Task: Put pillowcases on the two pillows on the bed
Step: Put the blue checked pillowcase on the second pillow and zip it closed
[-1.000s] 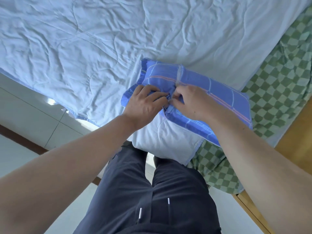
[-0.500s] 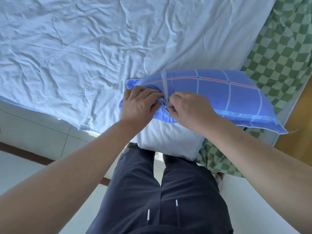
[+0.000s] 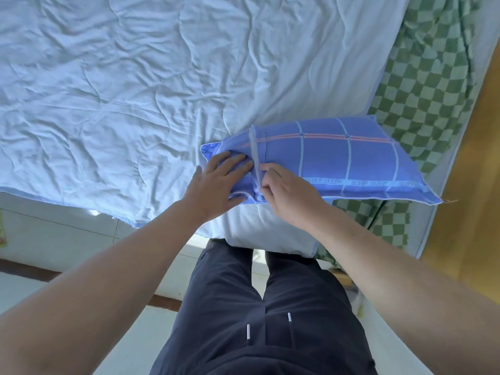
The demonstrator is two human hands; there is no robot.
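Both bare forearms are reaching forward and converging near centre. Left hand (image 3: 216, 182) is lying flat, palm down, fingers extended and pressing onto the pillowcase (image 3: 338, 161). Right hand (image 3: 289, 193) is just beside it, fingers curled and pinching the fabric at the seam. Dark-trousered legs are standing below.

There is a single view, from a wide-angle camera worn on the person's head, looking steeply down and forward from standing height at the bed's edge. The pale blue quilted cover (image 3: 130, 85) of the bed fills the upper frame, bowed by the lens. Both bare forearms reach in from the lower corners, and the dark trousers (image 3: 259, 315) lie straight below. The blue checked fabric pillowcase (image 3: 349, 158) sits close, near centre.
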